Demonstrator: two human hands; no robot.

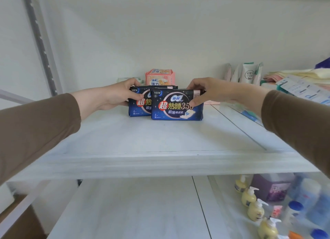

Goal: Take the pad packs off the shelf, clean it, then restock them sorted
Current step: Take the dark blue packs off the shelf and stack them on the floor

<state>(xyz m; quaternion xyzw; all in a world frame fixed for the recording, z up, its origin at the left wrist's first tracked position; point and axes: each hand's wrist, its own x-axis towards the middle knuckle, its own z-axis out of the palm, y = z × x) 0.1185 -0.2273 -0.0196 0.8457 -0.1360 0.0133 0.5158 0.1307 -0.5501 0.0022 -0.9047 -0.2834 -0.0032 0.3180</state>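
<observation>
A white shelf [160, 140] against a pale wall fills the view, most of its board bare in front. Two dark blue packs stand upright on it, long axes running left to right, faces toward the camera. The front pack [176, 104] overlaps the right part of the rear pack [139, 103], which sits just behind and to the left. The left hand [119, 94] grasps the rear pack at its left end, thumb on the face, fingers over the top. The right hand [205, 92] grasps the front pack at its right end, thumb on the face. Each pack lies inward from its hand, so the coming move seems to turn on squaring the two together or sliding them apart; which, I cannot tell.

Behind them stands a pink pack [159, 77], near the back wall, with a pale pack [131, 79] partly hidden behind the left hand. To the right lie folded towels [294, 74] and white tubes [248, 73], well apart. On the shelf below stand yellow pump bottles [255, 208].
</observation>
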